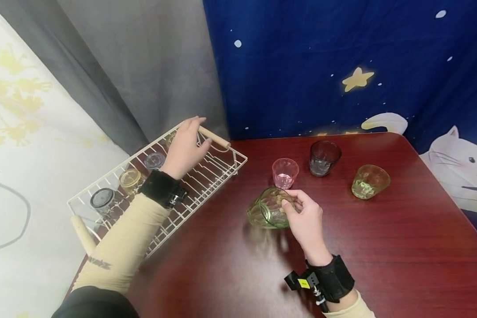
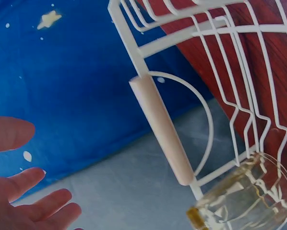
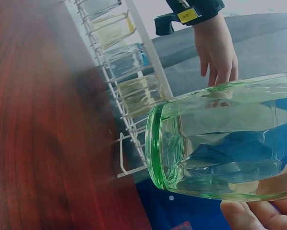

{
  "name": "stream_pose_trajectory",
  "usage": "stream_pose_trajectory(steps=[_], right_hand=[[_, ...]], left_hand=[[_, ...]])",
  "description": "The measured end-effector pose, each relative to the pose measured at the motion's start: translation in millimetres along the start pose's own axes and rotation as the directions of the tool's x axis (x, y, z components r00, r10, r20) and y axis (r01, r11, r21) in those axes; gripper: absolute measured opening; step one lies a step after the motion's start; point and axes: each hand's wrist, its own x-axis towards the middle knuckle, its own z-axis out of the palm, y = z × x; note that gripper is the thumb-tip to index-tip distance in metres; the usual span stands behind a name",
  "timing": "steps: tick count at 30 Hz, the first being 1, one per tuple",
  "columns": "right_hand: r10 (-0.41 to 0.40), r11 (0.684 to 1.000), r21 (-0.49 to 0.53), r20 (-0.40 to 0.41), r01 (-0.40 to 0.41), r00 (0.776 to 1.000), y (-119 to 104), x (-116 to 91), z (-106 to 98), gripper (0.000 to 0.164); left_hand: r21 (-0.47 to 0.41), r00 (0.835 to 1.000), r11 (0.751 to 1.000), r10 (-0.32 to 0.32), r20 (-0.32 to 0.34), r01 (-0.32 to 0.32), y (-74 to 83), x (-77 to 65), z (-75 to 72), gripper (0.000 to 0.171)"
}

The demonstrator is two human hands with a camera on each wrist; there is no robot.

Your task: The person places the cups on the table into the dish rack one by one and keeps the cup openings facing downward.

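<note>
My right hand (image 1: pixel 307 223) grips a green glass cup (image 1: pixel 262 214) at its rim, above the table. The cup is tipped on its side, its thick base facing left in the right wrist view and its mouth toward the hand. My left hand (image 1: pixel 187 148) is over the far end of a white wire dish rack (image 2: pixel 150 48), near the wooden handle (image 1: pixel 214 136). Its fingers are spread loosely with nothing between them, apart from the handle in the left wrist view. Below it, a yellowish glass (image 2: pixel 244 196) lies in the rack, mostly hidden in the head view.
Along the rack's far side stand a grey glass (image 1: pixel 105 203), a yellow glass (image 1: pixel 131 180) and a blue glass (image 1: pixel 154 161). On the red-brown table (image 1: pixel 401 247) are a pink glass (image 1: pixel 285 173), a dark glass (image 1: pixel 324 159) and a small green glass (image 1: pixel 369 183). Curtains hang behind.
</note>
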Motion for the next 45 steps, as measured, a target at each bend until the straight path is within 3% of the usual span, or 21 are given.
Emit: stream_pose_trajectory(steps=[5,11,25,37,45], right_hand=[[0.02,0.992,0.128,0.021,-0.022,1.0,-4.4,-1.0,-2.5,0.022],[0.055,0.954,0.293,0.041,-0.064,0.998,-8.3,-2.0,-3.1,0.023],[0.057,0.858,0.507,0.063,-0.081,0.996,-12.8,-6.7,-2.9,0.019],[0.051,0.816,0.576,0.011,-0.048,0.999,-10.7,-6.1,-0.8,0.023],[0.06,0.743,0.667,0.014,-0.054,0.998,-9.4,-5.4,1.6,0.028]], left_hand=[[-0.007,0.999,0.999,0.039,-0.002,-0.039,10.8,-8.5,1.1,0.058],[-0.031,0.996,0.996,0.088,-0.005,-0.088,20.2,-23.2,6.0,0.057],[-0.17,0.985,0.972,0.169,0.034,-0.161,39.2,-55.8,26.2,0.053],[-0.273,0.984,0.951,0.168,0.058,-0.146,50.5,-80.7,45.1,0.047],[-0.365,0.987,0.928,0.116,0.111,-0.068,62.1,-95.3,55.5,0.042]])
